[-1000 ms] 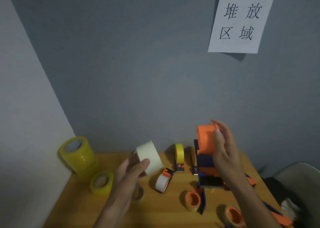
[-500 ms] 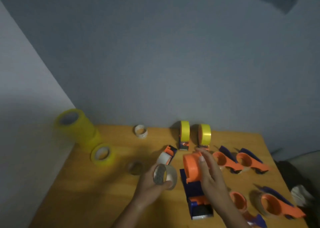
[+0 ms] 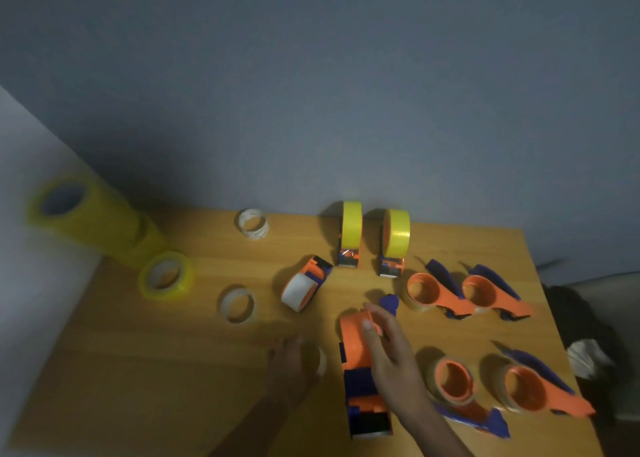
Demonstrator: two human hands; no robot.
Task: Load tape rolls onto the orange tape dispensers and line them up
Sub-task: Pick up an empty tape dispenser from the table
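Near the front of the bench, the right hand grips the orange tape dispenser's hub while the left hand curls round a blurred whitish tape roll beside it, so a skewed push could jam or drop the roll.

No text, label, brand or number can be read anywhere in this view.

Wooden table bearing dispensers, rolls

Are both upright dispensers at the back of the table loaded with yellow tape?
Yes: both upright dispensers carry yellow rolls by the wall.
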